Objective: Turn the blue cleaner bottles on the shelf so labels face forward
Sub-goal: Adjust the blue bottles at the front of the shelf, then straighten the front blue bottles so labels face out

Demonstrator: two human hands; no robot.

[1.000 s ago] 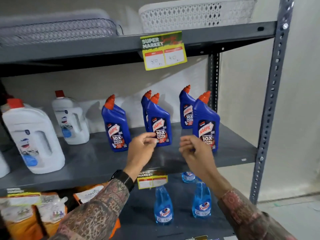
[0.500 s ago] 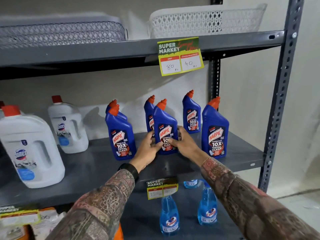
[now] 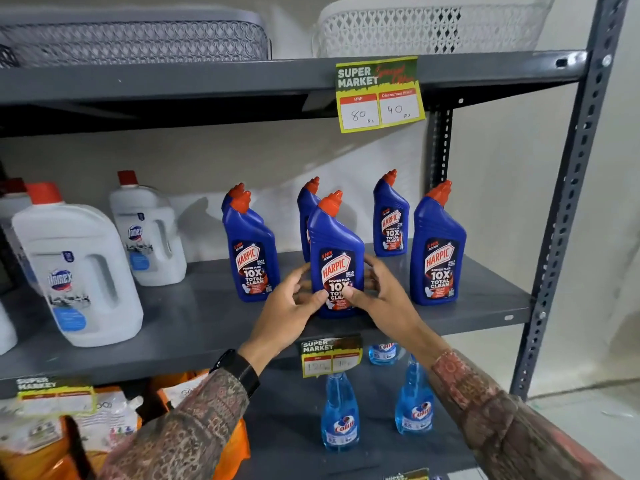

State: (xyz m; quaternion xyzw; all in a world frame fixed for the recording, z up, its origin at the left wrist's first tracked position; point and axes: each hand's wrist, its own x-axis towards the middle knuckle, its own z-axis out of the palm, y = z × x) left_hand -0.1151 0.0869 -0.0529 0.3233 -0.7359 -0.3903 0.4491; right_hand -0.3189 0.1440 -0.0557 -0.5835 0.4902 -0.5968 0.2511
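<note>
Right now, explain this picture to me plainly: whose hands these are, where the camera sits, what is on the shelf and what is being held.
No machine here: a person wears a camera on the head, looking down at their own hands. The left hand and right hand clasp the middle front Harpic bottle from both sides; its label faces forward. It stands on the grey middle shelf among more blue Harpic bottles, such as the left one and the right one. White Domex jugs stand further left. A price tag hangs above.

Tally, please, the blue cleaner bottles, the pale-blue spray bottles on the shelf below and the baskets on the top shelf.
Blue cleaner bottles: 6
Spray bottles: 3
Baskets: 2
Total: 11
</note>
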